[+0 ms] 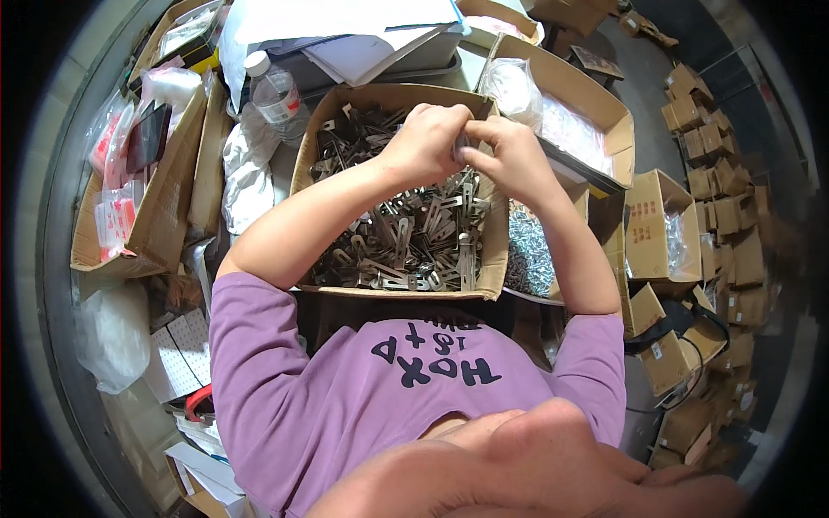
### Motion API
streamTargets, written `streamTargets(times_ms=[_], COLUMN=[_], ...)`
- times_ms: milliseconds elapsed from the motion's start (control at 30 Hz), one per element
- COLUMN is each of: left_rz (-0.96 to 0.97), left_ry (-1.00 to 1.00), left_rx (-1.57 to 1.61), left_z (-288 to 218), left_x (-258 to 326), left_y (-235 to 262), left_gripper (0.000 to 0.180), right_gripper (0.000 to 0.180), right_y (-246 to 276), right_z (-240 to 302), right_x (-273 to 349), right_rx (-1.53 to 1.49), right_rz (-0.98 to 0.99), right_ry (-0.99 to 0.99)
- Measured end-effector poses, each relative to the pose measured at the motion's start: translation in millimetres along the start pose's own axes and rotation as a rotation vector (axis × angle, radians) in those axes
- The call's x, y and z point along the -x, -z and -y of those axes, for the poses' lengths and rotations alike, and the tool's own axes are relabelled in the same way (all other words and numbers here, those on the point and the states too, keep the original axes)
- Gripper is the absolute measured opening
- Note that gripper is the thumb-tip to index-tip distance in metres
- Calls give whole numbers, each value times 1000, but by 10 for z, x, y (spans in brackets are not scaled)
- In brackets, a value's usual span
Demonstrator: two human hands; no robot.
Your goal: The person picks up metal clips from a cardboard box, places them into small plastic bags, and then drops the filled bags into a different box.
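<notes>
My left hand (427, 142) and my right hand (508, 155) meet above the far right part of an open cardboard box (494, 233). Both are closed, their fingertips pinched together around something small and greyish that the fingers mostly hide. A jumbled heap of flat, slotted metal pieces (401, 246) fills the box beneath them. Below my right forearm, a container of small shiny metal fasteners (530, 246), probably screws, stands against the box's right side.
Papers (345, 30) cover a grey tray behind the box. A clear plastic bottle (278, 104) stands at its far left corner. Farther left, a phone (148, 138) rests on a carton (164, 203) of bagged goods. Another carton (617, 138) holds plastic bags at right; cartons (734, 216) pile beyond.
</notes>
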State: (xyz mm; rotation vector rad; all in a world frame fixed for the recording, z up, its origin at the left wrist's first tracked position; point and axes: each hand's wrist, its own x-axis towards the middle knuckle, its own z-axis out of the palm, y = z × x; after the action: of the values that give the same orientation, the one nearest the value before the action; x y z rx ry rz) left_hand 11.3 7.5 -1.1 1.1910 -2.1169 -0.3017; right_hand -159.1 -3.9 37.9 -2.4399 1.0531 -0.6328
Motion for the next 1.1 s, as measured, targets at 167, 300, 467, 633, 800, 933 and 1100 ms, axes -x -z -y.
streamTargets(times_ms=[167,300,467,633,800,933,1100], left_rz=[-61,-44,-33,-59,-31,-26,-25], left_ry=[260,382,349,357,344,334,333], left_rx=[269,302,337,354,367,359,383], left_z=[228,360,369,406,384,369,373], left_x=[-37,-61,-58,-52,-67,-65,-41], left_y=[139,178,150,190,181,155,176], left_gripper=[29,33,35,37,37,38,38], right_gripper=[11,10,10,9,8,13,13], right_y=[-31,-287,-562,-149,3,-226,-379], right_z=[-91,-86,-162,-52,143,220,174], right_x=[-87,-10,-34,-29,53,73,46], right_rx=[162,711,869,752,412,247,361], right_rz=[-101,311,332,183,409,759,728], right_ry=[76,195,303,260,217,218,151])
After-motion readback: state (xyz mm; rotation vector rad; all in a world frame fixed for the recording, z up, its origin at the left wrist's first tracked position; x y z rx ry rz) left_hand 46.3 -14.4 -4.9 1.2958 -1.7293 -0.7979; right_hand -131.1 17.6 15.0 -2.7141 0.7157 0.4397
